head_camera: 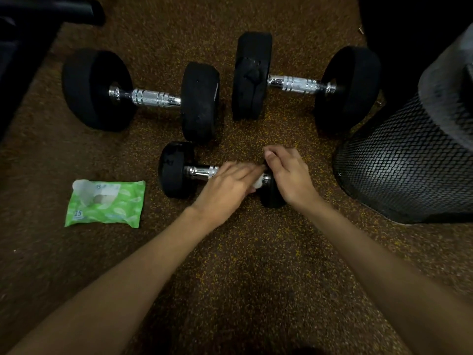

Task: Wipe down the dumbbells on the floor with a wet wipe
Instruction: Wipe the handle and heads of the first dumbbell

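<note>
Mid-frame, the right hand [286,175] curls over one rubbery head of the small dumbbell [176,170], which looks heavy and roll-prone. The blurred left hand [225,190] apparently pinches the limp wet wipe [258,184] against the slick handle [202,171].

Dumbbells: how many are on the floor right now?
3. The left large dumbbell and the right large dumbbell lie side by side farther away. The small dumbbell lies nearest, under the left hand and right hand. Dark frame edges could hide more.
</note>
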{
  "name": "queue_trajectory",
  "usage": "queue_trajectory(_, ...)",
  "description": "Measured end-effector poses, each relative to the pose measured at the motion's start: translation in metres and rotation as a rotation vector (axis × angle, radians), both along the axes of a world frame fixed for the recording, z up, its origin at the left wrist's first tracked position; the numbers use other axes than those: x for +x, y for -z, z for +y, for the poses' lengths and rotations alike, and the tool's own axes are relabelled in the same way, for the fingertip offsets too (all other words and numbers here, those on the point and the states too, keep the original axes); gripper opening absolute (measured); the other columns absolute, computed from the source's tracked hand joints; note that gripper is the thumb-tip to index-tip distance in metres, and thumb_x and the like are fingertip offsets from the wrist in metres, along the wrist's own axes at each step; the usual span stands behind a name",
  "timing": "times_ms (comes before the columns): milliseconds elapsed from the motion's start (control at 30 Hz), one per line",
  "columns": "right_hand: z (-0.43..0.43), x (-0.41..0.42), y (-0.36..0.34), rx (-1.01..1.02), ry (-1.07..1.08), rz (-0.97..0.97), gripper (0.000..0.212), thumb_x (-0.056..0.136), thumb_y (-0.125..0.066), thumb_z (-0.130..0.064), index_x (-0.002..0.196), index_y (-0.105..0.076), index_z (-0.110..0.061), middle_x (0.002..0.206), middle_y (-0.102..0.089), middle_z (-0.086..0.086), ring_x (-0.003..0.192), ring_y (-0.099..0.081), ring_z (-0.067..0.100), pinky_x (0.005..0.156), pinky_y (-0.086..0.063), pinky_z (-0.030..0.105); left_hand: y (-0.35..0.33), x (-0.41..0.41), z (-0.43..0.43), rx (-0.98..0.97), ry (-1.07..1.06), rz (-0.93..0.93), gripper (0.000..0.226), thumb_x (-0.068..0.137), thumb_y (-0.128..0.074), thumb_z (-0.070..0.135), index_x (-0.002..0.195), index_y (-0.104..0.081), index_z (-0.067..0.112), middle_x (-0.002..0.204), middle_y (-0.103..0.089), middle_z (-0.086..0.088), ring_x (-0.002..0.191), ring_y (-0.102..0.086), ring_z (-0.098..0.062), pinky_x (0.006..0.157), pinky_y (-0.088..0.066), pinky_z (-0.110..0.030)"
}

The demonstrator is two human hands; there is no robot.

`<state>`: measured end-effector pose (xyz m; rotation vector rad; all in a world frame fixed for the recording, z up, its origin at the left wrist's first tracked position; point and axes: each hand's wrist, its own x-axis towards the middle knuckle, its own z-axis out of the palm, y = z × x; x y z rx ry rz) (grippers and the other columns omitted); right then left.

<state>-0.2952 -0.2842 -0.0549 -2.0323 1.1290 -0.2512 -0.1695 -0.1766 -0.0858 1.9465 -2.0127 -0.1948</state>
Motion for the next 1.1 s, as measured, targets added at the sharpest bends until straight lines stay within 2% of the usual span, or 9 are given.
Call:
queue_trajectory(100, 0.0, 0.0, 0.001, -0.002, 0.003, 0.007, 0.032, 0.1, -0.039, -0.035, 0.126, -0.056, -0.025, 0.125, -0.053, 0.005, 0.118, -0.044, 0.015, 0.087, -0.021, 0.013, -0.015, 0.004, -0.011, 0.15, -0.018, 0.122, 0.046, 0.091, -0.058, 0.031, 0.133, -0.05, 0.015, 0.122, -0.06, -0.003, 0.113, -0.055, -0.022, 0.098, -0.038, -0.035)
queue_trajectory(200, -0.002, 0.001, -0.003, -0.006, -0.007, 0.015, 0.032, 0.101, -0.038, -0.033, 0.126, -0.056, -0.023, 0.122, -0.053, 0.006, 0.117, -0.044, 0.017, 0.078, -0.021, 0.011, -0.028, 0.014, -0.028, 0.372, -0.052, 0.251, 0.044, 0.091, -0.055, 0.043, 0.131, -0.053, 0.024, 0.118, -0.061, -0.001, 0.11, -0.056, -0.023, 0.086, -0.04, -0.033)
queue_trajectory(400, 0.0, 0.0, -0.006, -0.001, -0.003, 0.004, 0.032, 0.101, -0.039, -0.032, 0.126, -0.056, -0.023, 0.118, -0.052, 0.007, 0.114, -0.046, 0.018, 0.081, -0.024, 0.015, -0.04, 0.024, -0.047, 0.564, -0.177, 0.513, 0.027, 0.093, -0.05, 0.046, 0.106, -0.067, 0.029, 0.086, -0.065, 0.001, 0.092, -0.061, -0.016, 0.067, -0.04, -0.024)
queue_trajectory(567, 0.002, 0.0, -0.008, -0.011, 0.007, 0.001, 0.032, 0.101, -0.039, -0.031, 0.127, -0.056, -0.022, 0.119, -0.052, 0.008, 0.115, -0.046, 0.018, 0.08, -0.023, 0.012, -0.037, 0.004, -0.042, 0.451, -0.263, 0.296, 0.037, 0.099, -0.036, 0.045, 0.093, -0.064, 0.022, 0.095, -0.065, -0.012, 0.096, -0.06, -0.033, 0.074, -0.039, -0.034)
queue_trajectory(700, 0.004, -0.001, -0.005, -0.022, 0.005, -0.009, 0.032, 0.101, -0.04, -0.031, 0.126, -0.057, -0.022, 0.122, -0.052, 0.006, 0.116, -0.046, 0.015, 0.086, -0.023, 0.01, -0.02, -0.011, -0.011, 0.117, -0.101, 0.096, 0.028, 0.098, -0.044, 0.024, 0.119, -0.058, 0.011, 0.118, -0.064, -0.01, 0.114, -0.057, -0.026, 0.1, -0.034, -0.035)
queue_trajectory(800, 0.007, -0.002, -0.005, -0.023, 0.013, -0.038, 0.031, 0.1, -0.042, -0.029, 0.125, -0.058, -0.02, 0.122, -0.052, 0.007, 0.116, -0.047, 0.014, 0.086, -0.023, 0.007, -0.006, -0.016, 0.004, 0.052, -0.054, 0.004, 0.048, 0.089, -0.055, 0.006, 0.136, -0.047, 0.006, 0.138, -0.051, -0.009, 0.133, -0.042, -0.022, 0.112, -0.019, -0.035)
queue_trajectory(900, 0.006, -0.002, -0.006, -0.008, 0.016, -0.049, 0.032, 0.1, -0.042, -0.029, 0.126, -0.058, -0.021, 0.122, -0.052, 0.008, 0.118, -0.046, 0.015, 0.088, -0.022, 0.008, -0.015, -0.012, -0.003, 0.098, -0.039, 0.036, 0.047, 0.091, -0.054, 0.01, 0.137, -0.046, 0.01, 0.136, -0.054, -0.007, 0.13, -0.046, -0.022, 0.106, -0.029, -0.034)
queue_trajectory(967, 0.005, -0.002, -0.007, 0.005, 0.015, -0.042, 0.032, 0.1, -0.041, -0.03, 0.126, -0.058, -0.022, 0.122, -0.052, 0.007, 0.118, -0.046, 0.016, 0.088, -0.023, 0.01, -0.03, -0.006, -0.015, 0.22, -0.072, 0.122, 0.039, 0.094, -0.052, 0.023, 0.132, -0.051, 0.019, 0.124, -0.061, -0.006, 0.116, -0.055, -0.027, 0.091, -0.041, -0.036)
queue_trajectory(1100, 0.004, -0.001, -0.009, 0.011, 0.017, -0.021, 0.032, 0.101, -0.04, -0.032, 0.127, -0.057, -0.023, 0.123, -0.051, 0.007, 0.117, -0.047, 0.018, 0.088, -0.025, 0.013, -0.043, 0.002, -0.035, 0.439, -0.223, 0.268, 0.027, 0.095, -0.047, 0.041, 0.112, -0.062, 0.025, 0.109, -0.065, -0.01, 0.105, -0.059, -0.033, 0.076, -0.042, -0.036)
